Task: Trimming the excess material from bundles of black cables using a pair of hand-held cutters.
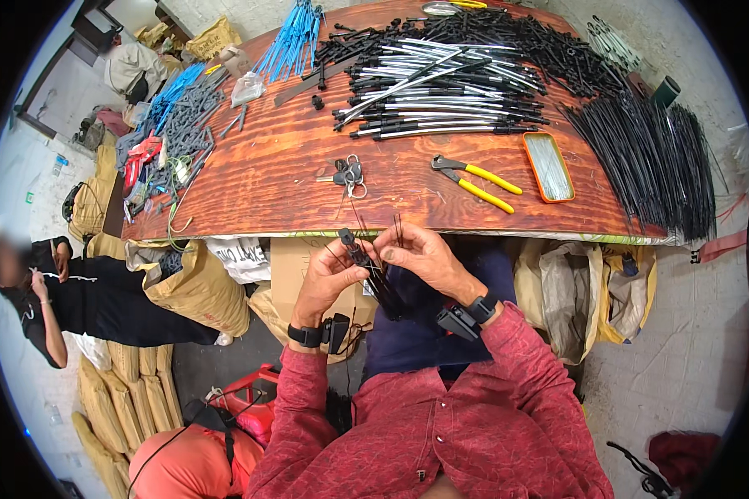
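Note:
My left hand (329, 279) is closed round a dark plastic fitting (351, 247) with a blocky head, held upright just off the table's front edge. Close beside it, my right hand (429, 259) pinches thin black strands (398, 229) that stick up past its fingertips. A bundle of black strands (385, 301) hangs below, between both hands and above my lap; where it joins the fitting is hidden by the fingers. Beyond the hands, keys on a ring (349, 176) lie on the table, and yellow-handled pincers (478, 185) rest to their right.
On the wooden table (258, 191) are silver-and-black rods (449, 87), an orange-rimmed tin of thin pins (549, 168), long black strands (649, 166), blue strips (291, 41) and grey parts (183, 116). Sacks (195, 291) stand below. A person in black (100, 291) is at left.

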A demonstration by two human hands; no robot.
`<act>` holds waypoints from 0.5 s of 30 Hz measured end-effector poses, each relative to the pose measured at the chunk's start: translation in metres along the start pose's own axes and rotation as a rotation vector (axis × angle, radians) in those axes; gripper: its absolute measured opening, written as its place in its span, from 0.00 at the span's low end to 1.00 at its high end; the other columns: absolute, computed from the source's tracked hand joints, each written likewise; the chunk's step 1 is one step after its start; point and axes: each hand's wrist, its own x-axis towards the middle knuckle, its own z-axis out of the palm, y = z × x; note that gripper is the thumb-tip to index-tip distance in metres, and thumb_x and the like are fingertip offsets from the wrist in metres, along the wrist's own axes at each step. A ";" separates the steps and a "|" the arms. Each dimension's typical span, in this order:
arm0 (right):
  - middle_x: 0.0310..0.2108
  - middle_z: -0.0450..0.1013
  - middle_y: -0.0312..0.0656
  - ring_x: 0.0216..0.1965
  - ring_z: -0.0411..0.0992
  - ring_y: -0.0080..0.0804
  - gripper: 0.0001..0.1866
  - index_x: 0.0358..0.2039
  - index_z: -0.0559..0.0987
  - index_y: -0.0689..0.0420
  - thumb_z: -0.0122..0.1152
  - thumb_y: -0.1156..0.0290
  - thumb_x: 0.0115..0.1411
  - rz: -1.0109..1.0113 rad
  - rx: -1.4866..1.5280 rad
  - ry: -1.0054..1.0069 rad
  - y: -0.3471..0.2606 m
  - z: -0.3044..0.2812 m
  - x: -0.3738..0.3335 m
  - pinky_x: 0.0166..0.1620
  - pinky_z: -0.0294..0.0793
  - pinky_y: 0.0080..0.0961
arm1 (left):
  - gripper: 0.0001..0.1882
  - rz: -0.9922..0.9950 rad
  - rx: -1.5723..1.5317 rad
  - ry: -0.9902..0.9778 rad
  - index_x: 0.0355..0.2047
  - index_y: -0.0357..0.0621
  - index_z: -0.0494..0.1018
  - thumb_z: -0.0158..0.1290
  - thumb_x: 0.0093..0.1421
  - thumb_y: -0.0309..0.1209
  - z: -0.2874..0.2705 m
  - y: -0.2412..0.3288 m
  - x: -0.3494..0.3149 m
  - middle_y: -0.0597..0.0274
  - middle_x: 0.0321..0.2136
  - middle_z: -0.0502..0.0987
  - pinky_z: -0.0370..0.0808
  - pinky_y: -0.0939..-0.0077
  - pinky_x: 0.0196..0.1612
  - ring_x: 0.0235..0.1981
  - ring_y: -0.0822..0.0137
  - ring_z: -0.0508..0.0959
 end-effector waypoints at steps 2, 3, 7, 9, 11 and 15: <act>0.43 0.76 0.36 0.46 0.74 0.22 0.15 0.48 0.76 0.62 0.63 0.68 0.65 -0.010 0.024 0.001 0.001 0.000 0.000 0.53 0.72 0.22 | 0.23 -0.015 0.009 -0.005 0.50 0.36 0.73 0.66 0.54 0.24 0.001 0.000 0.001 0.62 0.42 0.78 0.73 0.75 0.51 0.44 0.70 0.77; 0.41 0.76 0.35 0.43 0.73 0.21 0.12 0.45 0.77 0.62 0.63 0.69 0.64 0.008 -0.063 0.006 0.000 -0.001 -0.001 0.51 0.73 0.21 | 0.23 -0.009 0.003 -0.002 0.50 0.37 0.73 0.66 0.54 0.25 0.001 -0.001 0.001 0.62 0.42 0.78 0.73 0.74 0.51 0.44 0.70 0.77; 0.34 0.75 0.31 0.36 0.71 0.16 0.07 0.38 0.78 0.61 0.64 0.74 0.62 0.020 -0.278 0.026 0.006 0.001 -0.005 0.41 0.72 0.18 | 0.23 0.024 -0.017 0.001 0.48 0.38 0.73 0.66 0.53 0.26 0.000 -0.005 0.000 0.62 0.42 0.77 0.73 0.73 0.51 0.44 0.69 0.77; 0.28 0.74 0.28 0.30 0.69 0.12 0.05 0.35 0.78 0.61 0.64 0.75 0.60 -0.036 -0.367 0.053 0.012 0.005 -0.005 0.33 0.69 0.14 | 0.22 0.069 -0.036 -0.022 0.48 0.39 0.73 0.66 0.53 0.26 -0.002 -0.007 0.002 0.62 0.41 0.77 0.73 0.73 0.51 0.44 0.69 0.77; 0.27 0.74 0.29 0.29 0.69 0.13 0.05 0.34 0.79 0.61 0.65 0.74 0.60 -0.012 -0.343 0.076 0.013 0.008 -0.004 0.32 0.69 0.15 | 0.22 0.058 -0.032 -0.017 0.48 0.39 0.73 0.66 0.53 0.25 -0.002 -0.007 0.002 0.63 0.41 0.77 0.73 0.73 0.51 0.43 0.70 0.76; 0.24 0.74 0.30 0.27 0.70 0.14 0.07 0.33 0.79 0.61 0.66 0.72 0.58 0.001 -0.356 0.130 0.012 0.013 -0.006 0.32 0.70 0.18 | 0.22 0.014 -0.019 0.000 0.47 0.40 0.73 0.66 0.53 0.25 -0.003 -0.005 0.000 0.63 0.41 0.77 0.73 0.75 0.50 0.43 0.71 0.76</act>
